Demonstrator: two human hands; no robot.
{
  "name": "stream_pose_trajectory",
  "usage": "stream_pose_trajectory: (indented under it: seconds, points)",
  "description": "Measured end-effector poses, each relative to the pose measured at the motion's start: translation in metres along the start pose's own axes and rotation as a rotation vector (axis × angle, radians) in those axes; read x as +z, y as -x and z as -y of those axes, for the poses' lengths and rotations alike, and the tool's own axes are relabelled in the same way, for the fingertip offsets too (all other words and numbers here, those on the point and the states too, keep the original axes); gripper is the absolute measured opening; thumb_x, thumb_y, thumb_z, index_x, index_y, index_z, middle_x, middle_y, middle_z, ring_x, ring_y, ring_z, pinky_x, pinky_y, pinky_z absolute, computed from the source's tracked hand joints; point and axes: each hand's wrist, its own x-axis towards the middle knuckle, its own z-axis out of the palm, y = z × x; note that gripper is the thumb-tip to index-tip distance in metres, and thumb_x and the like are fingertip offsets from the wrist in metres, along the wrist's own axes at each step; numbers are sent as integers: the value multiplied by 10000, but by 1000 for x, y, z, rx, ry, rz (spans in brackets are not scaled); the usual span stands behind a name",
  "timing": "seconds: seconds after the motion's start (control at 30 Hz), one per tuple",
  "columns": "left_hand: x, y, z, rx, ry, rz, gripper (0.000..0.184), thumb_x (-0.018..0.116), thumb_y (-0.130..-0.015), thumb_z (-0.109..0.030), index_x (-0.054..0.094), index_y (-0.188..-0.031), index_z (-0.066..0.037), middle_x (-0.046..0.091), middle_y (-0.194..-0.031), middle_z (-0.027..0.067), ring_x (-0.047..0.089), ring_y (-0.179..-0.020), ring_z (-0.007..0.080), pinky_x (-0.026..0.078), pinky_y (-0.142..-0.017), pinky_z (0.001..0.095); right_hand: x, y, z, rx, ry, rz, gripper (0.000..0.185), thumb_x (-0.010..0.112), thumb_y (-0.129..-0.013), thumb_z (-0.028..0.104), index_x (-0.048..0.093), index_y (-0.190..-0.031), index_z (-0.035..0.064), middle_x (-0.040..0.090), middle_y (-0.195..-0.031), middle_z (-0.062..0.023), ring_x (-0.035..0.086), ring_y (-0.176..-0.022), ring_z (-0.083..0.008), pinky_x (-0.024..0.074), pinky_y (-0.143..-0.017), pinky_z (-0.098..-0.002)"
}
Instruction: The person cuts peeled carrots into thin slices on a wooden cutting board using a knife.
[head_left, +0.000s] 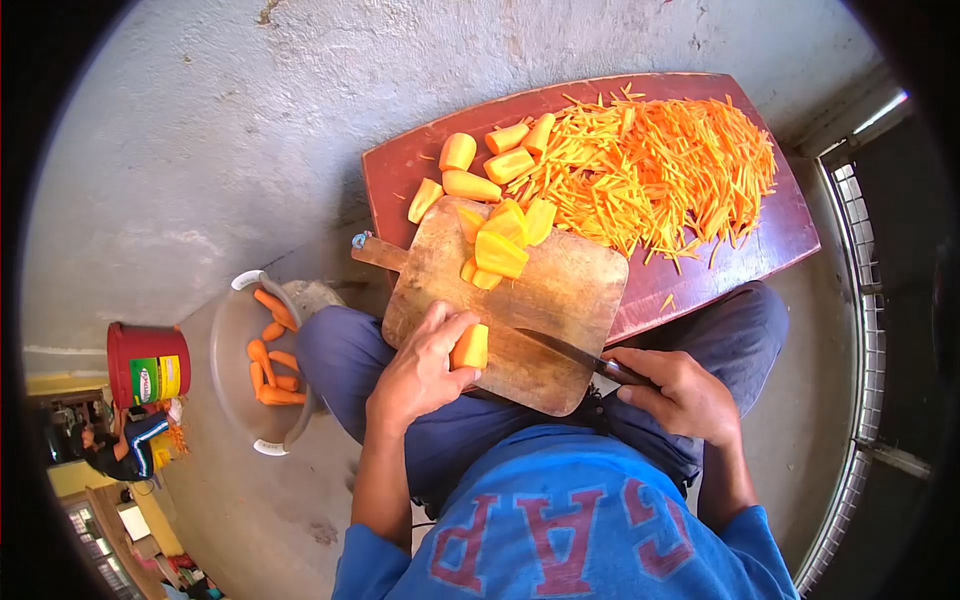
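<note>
My left hand (425, 362) grips a peeled carrot piece (471, 347) against the lower left of the wooden cutting board (560, 290). In my right hand (680, 390) is the dark handle of a knife (570, 350), its blade lying over the board and pointing left toward the carrot piece, with a gap between them. Cut carrot slabs (502, 250) are heaped on the board's upper part. Beyond them, several peeled carrot chunks (470, 186) rest on the red table (430, 135), beside a large pile of carrot sticks (670, 170).
To the left on the floor stands a grey tub (232, 375) with several whole carrots (270, 360) inside. Past it is a red bucket (148, 365) with a label. Another person (130, 445) sits farther left. A pale wall (230, 150) rises behind the table.
</note>
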Motion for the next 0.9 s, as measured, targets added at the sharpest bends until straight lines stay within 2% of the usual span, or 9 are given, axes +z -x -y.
stream_pose_trajectory:
  seconds: [0.2,0.3,0.33,0.37,0.5,0.63,0.7,0.77,0.9]
  points:
    - [9,-1,-27,-172,28,-275,527,928,-854,-29,605,-1270,-31,701,-1055,198,749,-984,425,596,-877,484,4,2,13,37,-64,24,472,762,-1035,82,631,-1464,-67,779,-1295,-284,760,-1215,-461,606,-1008,-504]
    - [41,-11,-13,-88,161,-564,426,905,-908,-9,632,-1234,-35,696,-936,176,755,-841,358,583,-743,454,15,-6,23,45,-53,-32,455,748,-1047,94,619,-1456,-59,755,-1299,-307,727,-1240,-495,586,-1017,-519]
    - [50,-12,-11,-28,147,-576,338,882,-946,2,655,-1194,-27,697,-968,172,742,-826,294,580,-700,424,22,-9,23,55,-49,-44,451,743,-1052,99,615,-1454,-58,748,-1300,-315,716,-1245,-506,580,-1019,-524]
    - [57,-12,-4,114,48,-598,363,864,-973,34,680,-1283,-9,725,-950,87,676,-767,129,571,-673,301,28,-12,24,65,-45,-57,447,738,-1056,104,611,-1452,-57,740,-1301,-323,706,-1250,-517,574,-1021,-530]
    - [74,-2,-12,29,211,-627,354,831,-1007,49,684,-1328,25,734,-1007,62,694,-808,118,592,-705,274,38,-23,26,44,-60,-33,435,733,-1064,130,622,-1444,-50,744,-1259,-334,708,-1215,-528,570,-996,-564]
    - [70,7,-2,19,372,-675,345,819,-1020,56,676,-1334,54,746,-1042,44,745,-891,126,628,-754,276,37,-31,30,23,17,24,458,754,-1051,108,639,-1461,-58,765,-1276,-301,739,-1200,-509,597,-993,-530]
    - [69,11,12,21,564,-597,370,825,-1012,63,675,-1349,52,782,-1136,98,778,-981,142,652,-819,281,36,-34,27,-29,64,14,451,755,-1044,140,650,-1450,-26,766,-1193,-312,742,-1116,-522,594,-922,-578]
    - [68,15,14,-16,707,-525,372,825,-1011,63,676,-1352,47,793,-1187,132,785,-1013,145,659,-850,287,34,-35,27,-25,68,43,461,760,-1033,93,647,-1452,-62,778,-1250,-286,757,-1154,-503,609,-967,-536]
    - [75,16,1,42,642,-607,431,821,-1017,55,667,-1420,49,797,-1227,168,796,-1031,181,666,-932,333,32,-32,31,-18,84,50,473,769,-1027,66,644,-1460,-79,788,-1279,-266,770,-1185,-478,620,-988,-508]
